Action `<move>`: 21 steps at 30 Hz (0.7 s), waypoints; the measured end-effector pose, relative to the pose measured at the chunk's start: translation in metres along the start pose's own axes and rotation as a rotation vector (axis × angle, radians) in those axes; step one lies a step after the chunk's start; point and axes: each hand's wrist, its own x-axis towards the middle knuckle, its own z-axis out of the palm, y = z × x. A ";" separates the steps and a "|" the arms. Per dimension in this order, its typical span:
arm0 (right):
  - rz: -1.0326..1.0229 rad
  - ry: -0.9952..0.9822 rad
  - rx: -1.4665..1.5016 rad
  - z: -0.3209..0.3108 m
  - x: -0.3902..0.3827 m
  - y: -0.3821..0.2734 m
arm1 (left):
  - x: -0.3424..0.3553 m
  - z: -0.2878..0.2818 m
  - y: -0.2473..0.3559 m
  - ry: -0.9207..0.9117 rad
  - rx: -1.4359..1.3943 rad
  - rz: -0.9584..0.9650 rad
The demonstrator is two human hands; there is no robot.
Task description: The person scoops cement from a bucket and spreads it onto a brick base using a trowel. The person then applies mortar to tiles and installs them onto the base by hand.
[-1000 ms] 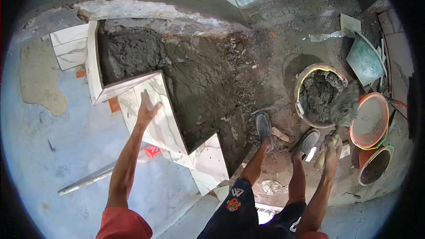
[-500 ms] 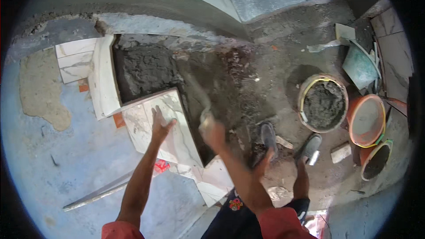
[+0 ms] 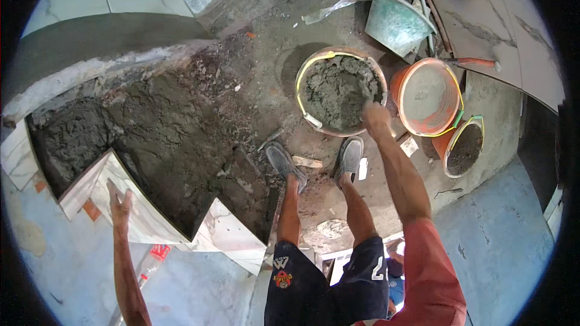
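My right hand reaches into a round bucket full of grey mortar, gripping what looks like a trowel handle whose blade is buried in the mix. My left hand rests flat, fingers spread, on a white marbled tile standing at the edge of a dark bed of wet mortar. My feet in grey shoes stand on the rough floor between the mortar bed and the bucket.
An orange bucket, a smaller orange bucket and a tipped green bucket stand at the right. Laid marbled tiles lie top right. A grey cement step edge runs top left. A red tile spacer lies near the tile.
My right hand has swung from the mortar bed over to the mortar bucket at the right. The view has turned right. My left hand stays on the tile.
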 end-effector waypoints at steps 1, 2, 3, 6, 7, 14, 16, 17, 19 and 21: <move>0.003 -0.013 -0.007 0.024 0.007 0.005 | 0.000 0.003 0.001 -0.012 0.000 -0.009; -0.121 0.101 0.048 0.061 0.014 0.012 | 0.002 0.007 0.002 -0.027 -0.034 -0.003; -0.263 0.220 0.115 0.073 0.021 0.005 | 0.001 0.007 0.006 -0.021 -0.059 -0.002; -0.109 -0.004 0.387 0.089 0.010 0.010 | -0.004 0.000 0.021 -0.030 -0.039 -0.048; -0.118 -0.009 0.391 0.085 0.005 0.016 | -0.006 -0.001 0.022 -0.039 -0.071 -0.056; 0.106 -0.208 1.100 0.091 -0.048 0.035 | -0.005 -0.053 -0.014 -0.216 0.147 -0.038; 0.328 -0.209 1.266 0.043 -0.083 0.018 | 0.001 -0.029 0.006 -0.226 0.292 0.085; 0.194 -0.218 1.389 0.022 -0.095 0.023 | 0.006 -0.014 0.015 -0.203 0.287 0.064; 0.046 -0.061 1.555 -0.012 -0.119 -0.009 | 0.004 -0.010 0.029 -0.180 0.247 0.003; 0.018 0.097 1.550 -0.041 -0.132 -0.054 | -0.001 -0.021 0.025 -0.151 0.202 -0.005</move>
